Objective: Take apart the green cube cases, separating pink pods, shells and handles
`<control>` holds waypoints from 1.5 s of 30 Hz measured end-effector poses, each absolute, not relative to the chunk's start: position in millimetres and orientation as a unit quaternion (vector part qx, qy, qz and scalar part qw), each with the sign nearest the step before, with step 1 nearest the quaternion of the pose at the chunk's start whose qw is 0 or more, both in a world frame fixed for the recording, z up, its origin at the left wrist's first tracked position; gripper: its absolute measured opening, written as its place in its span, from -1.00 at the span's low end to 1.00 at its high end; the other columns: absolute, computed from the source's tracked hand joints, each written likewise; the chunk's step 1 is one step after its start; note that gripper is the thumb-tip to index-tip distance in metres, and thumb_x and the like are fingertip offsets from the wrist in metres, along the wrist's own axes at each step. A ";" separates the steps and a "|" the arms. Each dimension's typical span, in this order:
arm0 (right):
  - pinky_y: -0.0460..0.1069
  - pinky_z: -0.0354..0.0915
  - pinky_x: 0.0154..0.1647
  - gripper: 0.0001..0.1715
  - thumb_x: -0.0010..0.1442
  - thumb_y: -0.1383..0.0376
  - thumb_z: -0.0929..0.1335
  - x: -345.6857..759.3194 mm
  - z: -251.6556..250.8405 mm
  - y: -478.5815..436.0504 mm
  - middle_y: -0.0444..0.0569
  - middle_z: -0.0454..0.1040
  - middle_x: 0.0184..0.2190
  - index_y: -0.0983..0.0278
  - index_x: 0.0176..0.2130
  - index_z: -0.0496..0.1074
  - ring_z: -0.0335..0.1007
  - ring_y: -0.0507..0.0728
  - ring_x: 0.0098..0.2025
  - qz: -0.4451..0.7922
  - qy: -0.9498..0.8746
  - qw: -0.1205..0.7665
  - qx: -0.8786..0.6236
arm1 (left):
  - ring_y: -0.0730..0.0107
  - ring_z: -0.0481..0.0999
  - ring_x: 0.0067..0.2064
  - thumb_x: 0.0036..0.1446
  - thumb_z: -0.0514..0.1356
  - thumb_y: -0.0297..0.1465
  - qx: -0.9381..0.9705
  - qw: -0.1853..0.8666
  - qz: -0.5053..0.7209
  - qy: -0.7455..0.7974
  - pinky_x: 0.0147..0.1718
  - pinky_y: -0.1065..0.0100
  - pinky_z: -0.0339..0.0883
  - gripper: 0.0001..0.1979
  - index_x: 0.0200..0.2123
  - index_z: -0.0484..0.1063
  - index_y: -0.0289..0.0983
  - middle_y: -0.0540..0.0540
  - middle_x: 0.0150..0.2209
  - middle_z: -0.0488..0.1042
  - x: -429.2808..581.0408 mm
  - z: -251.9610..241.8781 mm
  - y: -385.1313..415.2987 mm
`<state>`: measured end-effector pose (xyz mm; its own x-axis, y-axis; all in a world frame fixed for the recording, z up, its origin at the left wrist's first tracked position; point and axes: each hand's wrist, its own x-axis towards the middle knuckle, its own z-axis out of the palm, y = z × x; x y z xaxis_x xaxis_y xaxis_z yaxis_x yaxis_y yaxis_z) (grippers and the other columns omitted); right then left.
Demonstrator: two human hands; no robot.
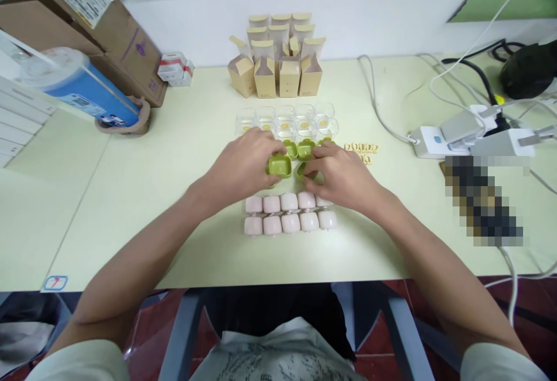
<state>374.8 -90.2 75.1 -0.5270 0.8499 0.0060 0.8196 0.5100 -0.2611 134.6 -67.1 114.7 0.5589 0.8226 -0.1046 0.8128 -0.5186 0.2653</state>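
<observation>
My left hand [243, 163] pinches a small green square cup [279, 166] between thumb and fingers. Closed on another green cup [301, 170] is my right hand [343, 173], its fingers covering most of that piece. Just behind them stand more green cups [307, 149], partly hidden by both hands. Two rows of pale pink rounded pieces [290, 222] lie nearest to me. Beyond the green cups are rows of clear plastic covers [286, 113]. Several small yellow pieces [361, 148] sit to the right of my right hand.
Open cardboard boxes [278, 76] stand together against the wall. At left are a blue-and-white cup [98, 94], a large carton [126, 44] and small white boxes [175, 69]. White cables and a power strip [441, 140] occupy the right side, near a pixelated object [483, 201].
</observation>
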 end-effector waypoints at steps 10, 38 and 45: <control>0.13 0.28 -0.19 -0.74 0.45 0.46 0.46 395.6 70.7 -86.1 0.11 0.68 -0.21 0.25 -0.20 0.79 0.53 0.36 0.01 0.142 -0.893 0.081 -0.420 | -0.13 0.55 0.33 0.41 0.37 -0.55 0.878 0.082 -0.067 0.466 0.07 0.05 0.61 -0.71 0.16 0.68 -0.31 -0.26 0.14 0.67 165.7 93.6 -81.7; 0.32 0.52 -0.02 -0.70 0.25 0.29 0.55 373.1 166.2 -67.9 0.00 0.55 -0.49 0.10 -0.47 0.48 0.62 0.38 -0.21 0.160 -0.772 0.270 -0.553 | -0.12 0.65 0.31 0.54 0.36 -0.35 0.869 0.042 0.341 0.355 0.23 -0.11 0.71 -0.45 0.51 0.46 -0.09 -0.27 0.32 0.58 163.8 103.1 -83.5; 0.25 0.64 0.18 -0.64 0.41 -0.11 0.60 359.5 144.4 -59.4 0.03 0.78 0.08 0.07 -0.12 0.62 0.70 0.36 0.17 0.344 -0.728 0.412 -0.426 | -0.18 0.63 0.34 0.39 0.50 -0.23 0.799 0.113 0.427 0.408 0.41 -0.25 0.54 -0.68 0.14 0.64 -0.08 -0.19 0.17 0.71 136.9 126.8 -66.0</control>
